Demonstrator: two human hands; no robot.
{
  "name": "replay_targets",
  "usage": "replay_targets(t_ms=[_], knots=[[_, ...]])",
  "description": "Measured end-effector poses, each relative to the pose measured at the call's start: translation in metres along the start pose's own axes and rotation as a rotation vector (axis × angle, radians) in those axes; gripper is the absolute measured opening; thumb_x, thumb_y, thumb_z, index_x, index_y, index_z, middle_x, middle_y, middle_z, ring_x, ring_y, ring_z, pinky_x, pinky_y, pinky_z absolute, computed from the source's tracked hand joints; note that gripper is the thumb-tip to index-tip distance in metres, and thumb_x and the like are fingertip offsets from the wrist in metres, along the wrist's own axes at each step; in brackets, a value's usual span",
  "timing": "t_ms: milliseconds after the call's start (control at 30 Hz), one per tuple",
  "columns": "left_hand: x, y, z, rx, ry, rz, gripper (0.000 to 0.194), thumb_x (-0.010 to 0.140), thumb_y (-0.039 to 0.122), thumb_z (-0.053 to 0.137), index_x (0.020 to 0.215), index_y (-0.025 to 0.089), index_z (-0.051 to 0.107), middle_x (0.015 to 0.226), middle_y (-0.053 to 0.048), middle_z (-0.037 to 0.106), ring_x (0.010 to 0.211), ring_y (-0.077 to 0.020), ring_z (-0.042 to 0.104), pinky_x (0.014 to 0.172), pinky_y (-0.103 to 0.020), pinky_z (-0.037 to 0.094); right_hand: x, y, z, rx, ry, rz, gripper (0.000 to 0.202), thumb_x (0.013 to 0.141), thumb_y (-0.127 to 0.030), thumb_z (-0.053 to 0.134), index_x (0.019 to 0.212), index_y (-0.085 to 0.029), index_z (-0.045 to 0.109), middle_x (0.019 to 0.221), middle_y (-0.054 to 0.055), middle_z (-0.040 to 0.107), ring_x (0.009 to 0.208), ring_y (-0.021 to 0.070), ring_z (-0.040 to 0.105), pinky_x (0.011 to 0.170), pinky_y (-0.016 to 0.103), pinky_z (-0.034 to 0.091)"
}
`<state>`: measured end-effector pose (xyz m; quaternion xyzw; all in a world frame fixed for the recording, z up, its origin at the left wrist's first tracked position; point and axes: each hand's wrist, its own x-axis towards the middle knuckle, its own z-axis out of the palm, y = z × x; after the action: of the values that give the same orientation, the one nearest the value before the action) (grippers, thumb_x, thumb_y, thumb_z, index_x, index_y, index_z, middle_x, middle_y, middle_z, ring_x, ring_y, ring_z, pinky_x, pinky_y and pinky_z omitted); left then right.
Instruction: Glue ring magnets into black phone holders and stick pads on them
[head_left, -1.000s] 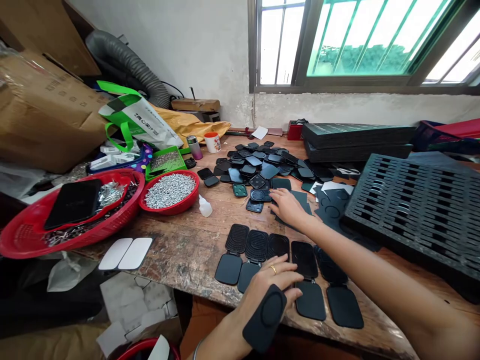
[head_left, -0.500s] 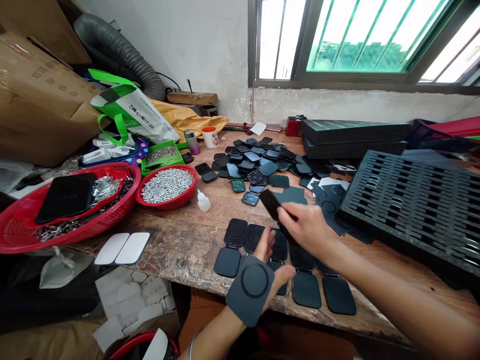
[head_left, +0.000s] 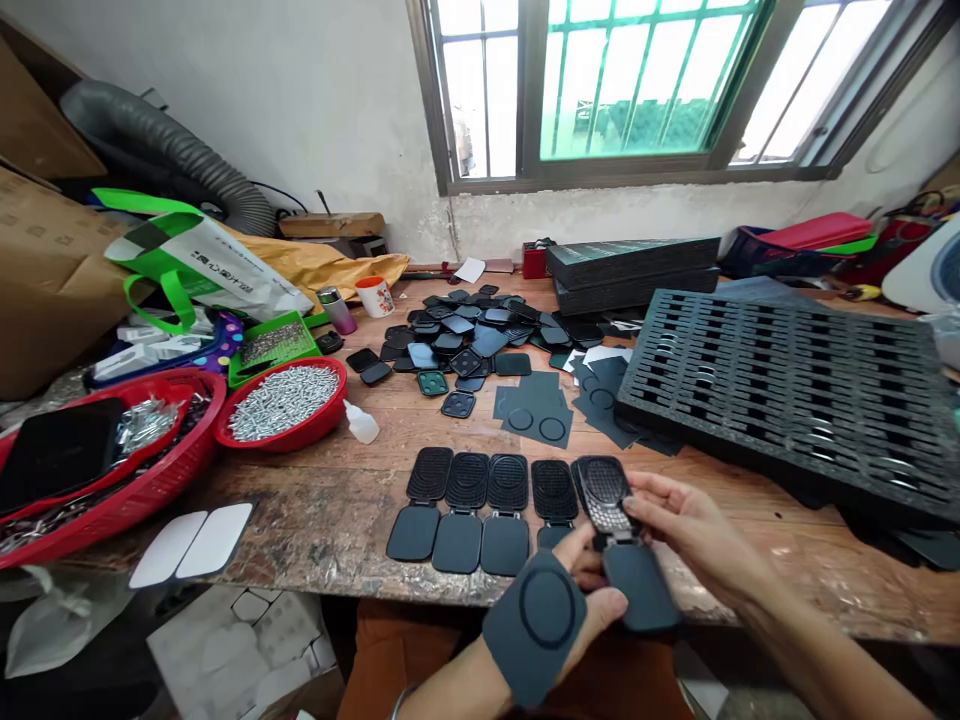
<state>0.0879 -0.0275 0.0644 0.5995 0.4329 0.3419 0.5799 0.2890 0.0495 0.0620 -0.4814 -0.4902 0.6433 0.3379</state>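
Observation:
A hinged pair of black plates [head_left: 641,587], one ridged in rings and one smooth, tilts above the right end of a row of similar pairs. My right hand [head_left: 679,520] grips the ridged plate's right edge between thumb and fingers. Against its lower left side, my left hand [head_left: 592,580] has its fingers curled by the hinge and its thumb at the smooth plate's edge. A dark square sheet with a ring [head_left: 534,630] lies on the back of my left hand and wrist. Several open hinged pairs [head_left: 459,543] lie in the row, the rightmost partly hidden.
Behind the row are ringed dark sheets [head_left: 536,415] and a heap of black plates [head_left: 480,335]. A slotted black foam tray [head_left: 780,375] occupies the right. Leftward stand a small white bottle [head_left: 362,423], a red basket of metal pins [head_left: 281,437] and two white rounded pads [head_left: 193,545].
The view has turned rightward. My right hand has lowered a dark piece, earlier nearly edge-on, now showing as a hinged pair facing up. My left hand has closed in from open to meet it.

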Motion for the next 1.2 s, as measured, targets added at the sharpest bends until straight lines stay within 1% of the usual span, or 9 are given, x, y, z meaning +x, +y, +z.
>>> replay_targets(t_ms=[100,200,400,600,700,833,1000,1100,1200], knots=[[0.012,-0.007,0.005,0.356,0.093,0.062,0.052,0.086,0.028,0.056,0.136,0.021,0.045,0.132,-0.012,0.054,0.118,-0.0255,0.055,0.098,-0.040,0.047,0.005,0.006,-0.040,-0.073,0.076,0.035,0.048,0.072,-0.042,0.072,0.111,-0.016,0.064,0.085,0.006,0.069,0.067,0.0150,0.059,0.056,0.025,0.045],[0.027,-0.015,0.007,0.792,0.065,0.192,0.042,0.082,0.023,0.061,0.124,0.021,0.057,0.142,-0.013,0.044,0.134,-0.0313,0.034,0.108,-0.050,0.032,0.014,0.019,-0.065,-0.274,0.118,0.001,0.043,0.076,-0.037,0.066,0.112,-0.014,0.062,0.072,0.004,0.065,0.060,0.0158,0.058,0.054,0.028,0.046],[0.049,-0.030,0.009,1.089,-0.060,0.247,0.054,0.074,0.042,0.071,0.123,0.024,0.058,0.141,-0.016,0.044,0.132,-0.0376,0.035,0.107,-0.060,0.027,0.019,0.041,-0.056,-0.953,0.401,-0.362,0.040,0.081,-0.023,0.054,0.120,-0.016,0.057,0.100,0.012,0.060,0.089,0.0257,0.062,0.078,0.041,0.053],[0.049,-0.035,0.003,1.123,-0.058,0.274,0.050,0.075,0.037,0.071,0.123,0.029,0.058,0.140,-0.012,0.047,0.131,-0.0326,0.039,0.108,-0.055,0.028,0.011,0.035,-0.051,-1.214,0.108,-0.682,0.042,0.091,-0.020,0.043,0.133,-0.021,0.049,0.145,0.009,0.041,0.136,0.0256,0.031,0.109,0.046,0.033],[0.051,-0.040,-0.001,1.132,-0.077,0.300,0.050,0.076,0.034,0.070,0.124,0.028,0.058,0.140,-0.013,0.046,0.131,-0.0326,0.040,0.107,-0.054,0.030,0.014,0.042,-0.052,-1.261,0.023,-0.645,0.045,0.094,-0.023,0.039,0.138,-0.017,0.044,0.146,0.011,0.039,0.137,0.0238,0.030,0.110,0.046,0.034],[0.053,-0.045,-0.005,1.131,-0.119,0.312,0.048,0.078,0.033,0.068,0.124,0.029,0.058,0.142,-0.013,0.044,0.131,-0.0328,0.039,0.106,-0.054,0.030,0.020,0.055,-0.050,-1.236,0.078,-0.616,0.045,0.094,-0.022,0.038,0.138,-0.013,0.043,0.146,0.014,0.038,0.138,0.0243,0.028,0.111,0.047,0.031],[0.054,-0.044,-0.007,1.140,-0.121,0.288,0.046,0.078,0.034,0.067,0.124,0.030,0.059,0.142,-0.012,0.045,0.131,-0.0327,0.039,0.106,-0.056,0.029,0.016,0.044,-0.061,-1.015,0.062,-0.513,0.044,0.096,-0.027,0.033,0.137,-0.019,0.042,0.146,0.010,0.040,0.135,0.0206,0.035,0.110,0.042,0.033],[0.055,-0.044,-0.006,1.152,-0.128,0.279,0.044,0.080,0.038,0.064,0.123,0.031,0.059,0.142,-0.011,0.045,0.131,-0.0330,0.039,0.106,-0.057,0.029,0.003,0.031,-0.070,-0.950,0.205,-0.397,0.040,0.091,-0.041,0.043,0.126,-0.021,0.049,0.130,0.011,0.054,0.120,0.0232,0.050,0.098,0.041,0.044],[0.056,-0.048,-0.005,1.160,-0.131,0.285,0.046,0.080,0.043,0.063,0.124,0.031,0.058,0.144,-0.010,0.043,0.132,-0.0338,0.038,0.106,-0.058,0.029,-0.014,0.028,-0.066,-1.069,0.325,-0.241,0.043,0.072,-0.053,0.066,0.098,-0.021,0.056,0.100,0.009,0.061,0.095,0.0275,0.057,0.077,0.040,0.049]])
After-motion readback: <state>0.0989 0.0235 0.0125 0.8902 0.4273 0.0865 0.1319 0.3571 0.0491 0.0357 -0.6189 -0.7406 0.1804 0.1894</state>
